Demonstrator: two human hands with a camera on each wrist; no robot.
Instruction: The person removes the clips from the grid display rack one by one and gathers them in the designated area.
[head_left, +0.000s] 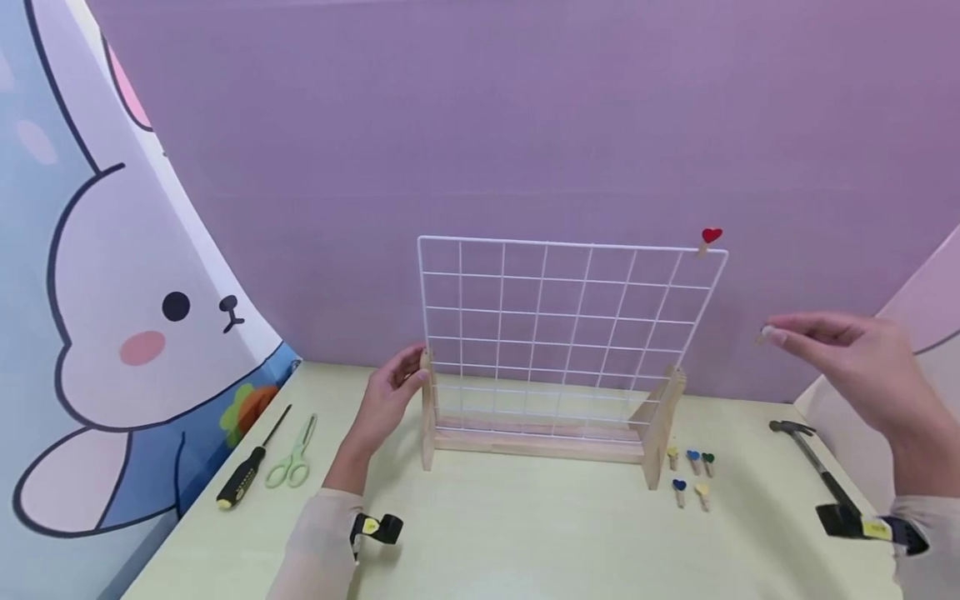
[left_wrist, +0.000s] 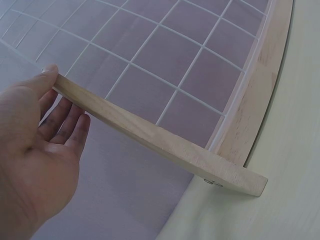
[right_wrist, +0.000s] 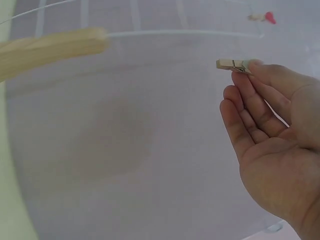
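A white wire grid [head_left: 547, 243] stands upright in a wooden stand [head_left: 540, 450] on the table. My left hand [head_left: 385, 402] holds the top of the stand's left side piece [left_wrist: 135, 129], thumb on its end and fingers behind. Out to the right of the grid, my right hand [head_left: 862, 358] pinches a small wooden clothespin [right_wrist: 231, 64] between thumb and fingertips, its jaw end pointing toward the grid. The fingers mostly cover its other end. Clipped on the grid's top bar near the right corner is a clothespin with a red heart [head_left: 711, 236].
Several heart-topped clothespins [head_left: 678, 486] lie by the stand's right foot. A hammer [head_left: 817, 462] lies at the far right. On the left are a screwdriver [head_left: 242, 479] and green scissors [head_left: 298, 458]. A purple backdrop [head_left: 525, 125] rises behind the table.
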